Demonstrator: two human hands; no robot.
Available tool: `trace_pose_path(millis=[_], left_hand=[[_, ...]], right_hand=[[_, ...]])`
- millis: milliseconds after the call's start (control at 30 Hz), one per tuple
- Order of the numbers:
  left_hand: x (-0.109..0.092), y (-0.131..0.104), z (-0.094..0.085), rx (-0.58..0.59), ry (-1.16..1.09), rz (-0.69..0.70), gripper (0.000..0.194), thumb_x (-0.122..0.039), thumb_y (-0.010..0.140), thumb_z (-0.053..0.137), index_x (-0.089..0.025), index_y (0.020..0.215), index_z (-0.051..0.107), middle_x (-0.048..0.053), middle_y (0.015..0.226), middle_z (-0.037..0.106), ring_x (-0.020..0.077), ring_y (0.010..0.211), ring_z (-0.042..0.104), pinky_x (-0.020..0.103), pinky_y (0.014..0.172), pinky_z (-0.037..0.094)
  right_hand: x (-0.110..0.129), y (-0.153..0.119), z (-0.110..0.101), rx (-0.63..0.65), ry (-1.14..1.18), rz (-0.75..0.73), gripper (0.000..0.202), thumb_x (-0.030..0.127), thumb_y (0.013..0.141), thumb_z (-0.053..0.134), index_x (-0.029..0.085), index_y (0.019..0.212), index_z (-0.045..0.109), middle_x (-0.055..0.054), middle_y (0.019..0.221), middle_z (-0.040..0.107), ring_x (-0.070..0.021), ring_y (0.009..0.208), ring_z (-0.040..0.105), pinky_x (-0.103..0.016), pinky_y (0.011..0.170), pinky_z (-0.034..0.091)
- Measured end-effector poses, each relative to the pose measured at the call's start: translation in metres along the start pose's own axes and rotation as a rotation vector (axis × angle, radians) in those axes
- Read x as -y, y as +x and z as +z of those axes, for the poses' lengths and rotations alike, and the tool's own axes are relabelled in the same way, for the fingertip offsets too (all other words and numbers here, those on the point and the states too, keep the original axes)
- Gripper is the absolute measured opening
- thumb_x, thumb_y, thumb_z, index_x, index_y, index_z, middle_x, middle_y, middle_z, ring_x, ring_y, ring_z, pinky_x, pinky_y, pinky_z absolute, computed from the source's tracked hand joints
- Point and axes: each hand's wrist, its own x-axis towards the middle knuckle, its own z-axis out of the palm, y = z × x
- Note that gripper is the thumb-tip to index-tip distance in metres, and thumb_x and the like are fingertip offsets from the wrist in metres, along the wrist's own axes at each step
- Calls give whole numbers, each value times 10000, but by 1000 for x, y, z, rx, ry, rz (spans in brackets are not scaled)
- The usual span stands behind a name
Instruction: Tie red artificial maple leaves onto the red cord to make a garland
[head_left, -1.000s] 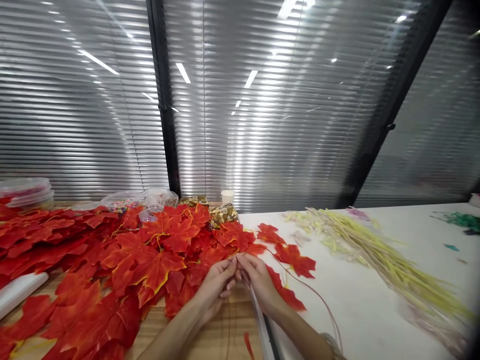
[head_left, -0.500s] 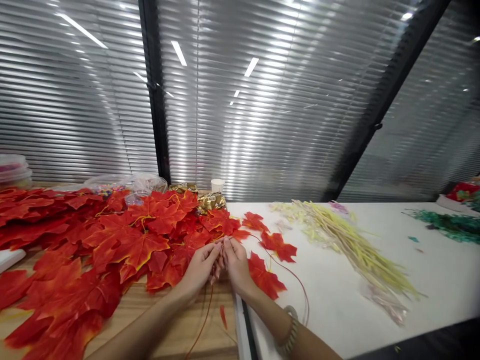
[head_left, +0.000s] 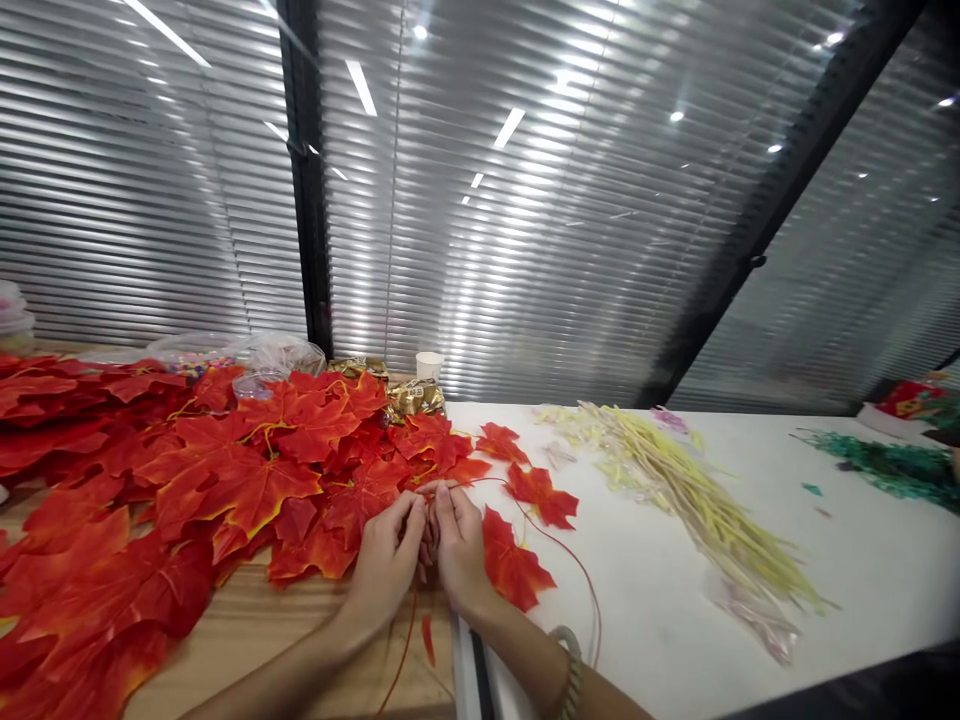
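Note:
My left hand (head_left: 387, 560) and my right hand (head_left: 459, 550) meet over the seam between the wooden table and the white table. Both are closed, fingertips pinched together on a thin red cord (head_left: 581, 568). One part of the cord loops out over the white table; another length hangs below my hands across the wood. What lies between the fingertips is too small to make out. Red maple leaves (head_left: 255, 480) are heaped left of my hands. Single red leaves (head_left: 514, 560) rest just right of my right hand.
Yellow stems (head_left: 697, 490) lie across the white table (head_left: 652, 610). Green tinsel (head_left: 892, 462) is at the far right. Gold packets (head_left: 415, 398), a paper cup (head_left: 429, 366) and a clear bag (head_left: 281, 354) stand behind the leaves, near the blinds.
The view has shifted slightly, so the leaves and table items sit further left. My hands remain together on the cord, with the left thumb and fingers a little further apart from the right.

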Motion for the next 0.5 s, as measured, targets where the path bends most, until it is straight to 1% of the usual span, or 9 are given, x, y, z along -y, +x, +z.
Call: trace_pose_path(millis=[100, 300, 433, 500], left_hand=[[3, 0, 2, 5, -52, -30, 317, -424, 843, 384, -166, 684, 477, -32, 553, 477, 95, 460, 464, 186, 419, 383], [9, 0, 7, 34, -267, -153, 337, -476, 810, 423, -173, 664, 448, -58, 497, 449, 84, 371, 444, 187, 350, 383], [9, 3, 7, 62, -333, -180, 337, -481, 783, 465, -167, 659, 454, -59, 490, 454, 74, 352, 438, 172, 323, 371], [6, 6, 6, 97, -362, -203, 341, -490, 768, 481, -166, 663, 455, -59, 490, 452, 74, 348, 436, 167, 302, 358]], right_hand=[[-3, -3, 1, -14, 0, 17, 353, 488, 840, 402, 179, 819, 571, 49, 498, 398, -86, 400, 359, -203, 365, 305], [-4, -4, 3, 33, 114, 121, 367, 527, 833, 386, 190, 800, 526, 75, 482, 360, -66, 297, 299, -197, 266, 259], [-7, -1, 3, 1, 161, 120, 350, 516, 823, 425, 185, 782, 530, 79, 472, 353, -62, 322, 313, -188, 299, 280], [-6, 2, 2, -15, 191, 124, 343, 511, 813, 448, 181, 764, 530, 79, 466, 352, -64, 341, 325, -187, 322, 294]])
